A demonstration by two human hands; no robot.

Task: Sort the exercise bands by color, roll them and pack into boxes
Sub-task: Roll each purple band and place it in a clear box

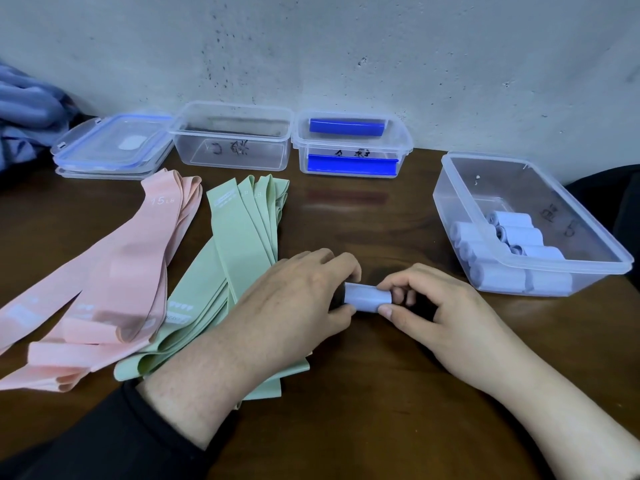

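At the far left, a heap of blue cloth (27,109) is seen against the rough grey wall (346,46). Beside it, flat clear lids with blue seals (110,147) are stacked on the dark wooden table (363,393). Long, smooth pink bands (114,271) are spread flat below them, one printed "15 LB", and just beside these a fan of matte pale green bands (242,230) is laid. At the table's back edge, an empty clear plastic box (233,140) with handwriting on its front is stood, touching a second clear box with blue clasps (351,147). The left hand (291,303), its wrist resting on the green bands, is curled round one end of a small lavender band roll (367,296), a tight cylinder held just above the table; the other end is pinched by the right hand (440,306) between thumb and bent fingers. At the right, an angled clear rectangular box (457,216) is partly filled with rolled lavender bands (509,251), packed side by side.
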